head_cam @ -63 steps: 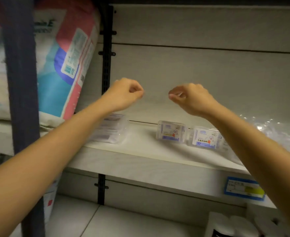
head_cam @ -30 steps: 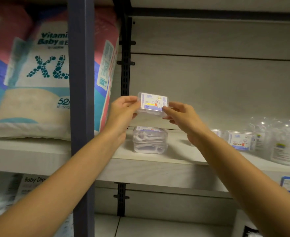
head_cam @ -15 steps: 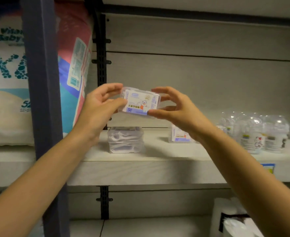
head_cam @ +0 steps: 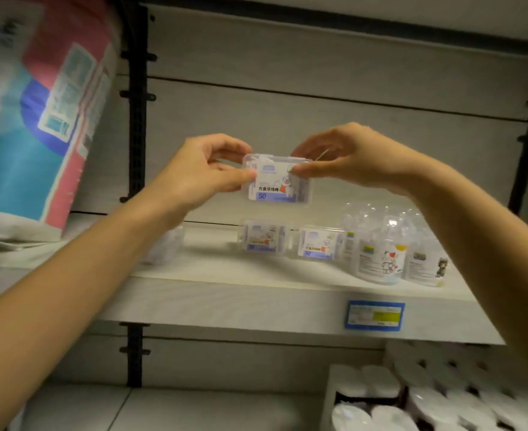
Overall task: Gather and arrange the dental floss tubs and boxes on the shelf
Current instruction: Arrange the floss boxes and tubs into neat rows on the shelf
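Note:
A clear floss box [head_cam: 276,185] with a white and blue label is held in the air above the shelf [head_cam: 240,293]. My left hand [head_cam: 200,172] pinches its left end and my right hand [head_cam: 346,160] pinches its top right corner. Two more floss boxes [head_cam: 264,239] [head_cam: 317,244] stand upright side by side at the back of the shelf, below the held box. To their right stand several clear floss tubs [head_cam: 381,253]. A stack of clear boxes [head_cam: 166,247] sits further left, partly hidden behind my left forearm.
A large diaper pack [head_cam: 48,119] fills the shelf bay on the left, past a black upright [head_cam: 136,119]. A blue price tag [head_cam: 374,315] hangs on the shelf's front edge. White rolls [head_cam: 427,399] are stacked below at the lower right.
The box was picked up between both hands and is now held farther right, over the two standing boxes. My view has swung to the right, bringing the tubs closer to the middle.

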Demonstrator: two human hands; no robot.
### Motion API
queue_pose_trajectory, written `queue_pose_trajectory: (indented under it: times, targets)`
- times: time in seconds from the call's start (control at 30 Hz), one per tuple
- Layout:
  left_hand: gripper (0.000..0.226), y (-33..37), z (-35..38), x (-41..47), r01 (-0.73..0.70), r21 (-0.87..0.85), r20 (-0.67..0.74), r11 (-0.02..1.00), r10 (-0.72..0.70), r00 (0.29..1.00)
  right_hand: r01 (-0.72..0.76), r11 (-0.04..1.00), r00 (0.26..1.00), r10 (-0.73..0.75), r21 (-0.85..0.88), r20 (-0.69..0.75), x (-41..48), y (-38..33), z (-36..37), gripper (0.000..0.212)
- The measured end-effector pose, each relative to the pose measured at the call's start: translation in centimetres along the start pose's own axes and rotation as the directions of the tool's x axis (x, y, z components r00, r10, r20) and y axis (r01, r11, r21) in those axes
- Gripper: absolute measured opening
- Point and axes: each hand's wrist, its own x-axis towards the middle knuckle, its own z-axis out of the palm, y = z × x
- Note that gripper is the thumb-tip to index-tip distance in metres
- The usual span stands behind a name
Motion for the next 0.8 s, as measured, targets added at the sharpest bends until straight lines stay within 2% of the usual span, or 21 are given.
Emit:
queue_pose_trajectory:
  times: [0.13, 0.23, 0.47, 0.63, 0.8]
  targets:
    - [0.032, -0.8, 3.1, -0.3, 0.086, 0.042, 0.05, 0.995, -0.088, 0.995, 0.013, 0.996, 0.992, -0.001, -0.093, 0.125, -0.6, 2.8, -0.1, 0.034]
    - [0.031, -1.8, 4.6, -0.8, 0.141, 0.147, 0.115, 0.979, -0.159, 0.981, 0.02, 0.984, 0.968, 0.026, -0.178, 0.251, -1.0, 4.2, 0.6, 0.036]
    - [0.027, -4.2, 6.5, -0.9, 0.126, 0.345, 0.184, 0.93, -0.199, 0.963, 0.045, 0.938, 0.918, 0.096, -0.343, 0.384, -0.9, 5.8, 2.8, 0.036]
    - [0.032, -4.7, 7.4, -0.4, 0.013, 0.489, 0.177, 0.872, -0.114, 0.978, 0.067, 0.869, 0.934, 0.119, -0.49, 0.338, -1.2, 6.1, 3.2, 0.04]
    - [0.039, -4.7, 8.5, -0.3, -0.123, 0.654, 0.186, 0.747, -0.001, 0.983, 0.083, 0.813, 0.949, 0.111, -0.576, 0.294, -1.5, 6.4, 3.0, 0.038]
